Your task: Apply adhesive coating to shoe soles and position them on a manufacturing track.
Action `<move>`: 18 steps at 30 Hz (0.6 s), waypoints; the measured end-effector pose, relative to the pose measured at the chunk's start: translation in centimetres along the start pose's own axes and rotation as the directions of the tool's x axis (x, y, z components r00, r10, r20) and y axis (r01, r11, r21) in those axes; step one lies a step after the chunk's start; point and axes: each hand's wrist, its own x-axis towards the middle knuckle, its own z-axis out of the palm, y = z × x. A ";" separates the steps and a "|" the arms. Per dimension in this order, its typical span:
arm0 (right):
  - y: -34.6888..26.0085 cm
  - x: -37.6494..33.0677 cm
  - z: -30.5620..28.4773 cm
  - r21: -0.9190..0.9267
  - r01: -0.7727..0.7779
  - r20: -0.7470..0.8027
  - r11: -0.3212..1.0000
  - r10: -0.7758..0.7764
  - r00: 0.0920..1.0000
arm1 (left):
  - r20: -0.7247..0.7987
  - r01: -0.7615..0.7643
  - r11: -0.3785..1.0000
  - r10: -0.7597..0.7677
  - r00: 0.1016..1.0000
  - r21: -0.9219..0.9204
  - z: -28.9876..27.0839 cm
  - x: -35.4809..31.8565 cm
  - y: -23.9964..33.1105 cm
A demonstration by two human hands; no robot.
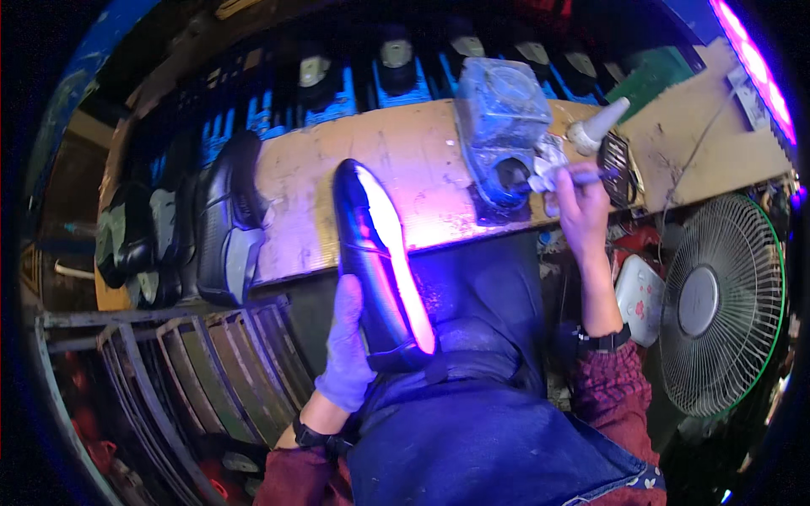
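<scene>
My left hand (344, 358), in a pale glove, grips a black shoe (377, 261) by its heel end. The shoe is held over my lap with its toe pointing away, and a strip along it glows bright white and pink under the violet light. My bare right hand (580, 207) is closed on the handle of a brush (582, 178), whose end points left. That end is at the round mouth of a cloudy plastic pot (506, 126), partly hidden there by whitish crumpled material.
Several black shoes (228, 219) stand at the bench's left. More shoes (396, 63) sit on blue racks behind the cardboard-covered bench (299, 169). A white nozzle bottle (597, 126) stands right of the pot. A caged fan (721, 304) is at right, a metal rack (202, 325) at lower left.
</scene>
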 end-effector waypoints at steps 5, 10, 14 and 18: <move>-5.7 -3.0 3.2 0.649 -0.270 0.209 0.711 0.175 0.962 | -0.006 -0.044 0.994 0.045 0.999 0.103 -1.6 0.2 -0.5; -10.6 -0.4 8.7 0.390 -0.182 0.363 0.903 0.032 0.931 | -0.068 -0.068 0.984 0.080 0.994 0.163 -1.8 0.5 -0.8; -10.5 5.4 13.1 0.264 -0.139 0.285 0.954 0.061 0.956 | -0.084 -0.031 0.984 0.046 0.995 0.175 -2.1 0.6 -0.9; -11.0 5.1 12.7 0.277 -0.054 0.225 0.959 -0.010 0.974 | -0.046 -0.012 0.992 0.018 0.999 0.129 -2.4 0.7 -0.7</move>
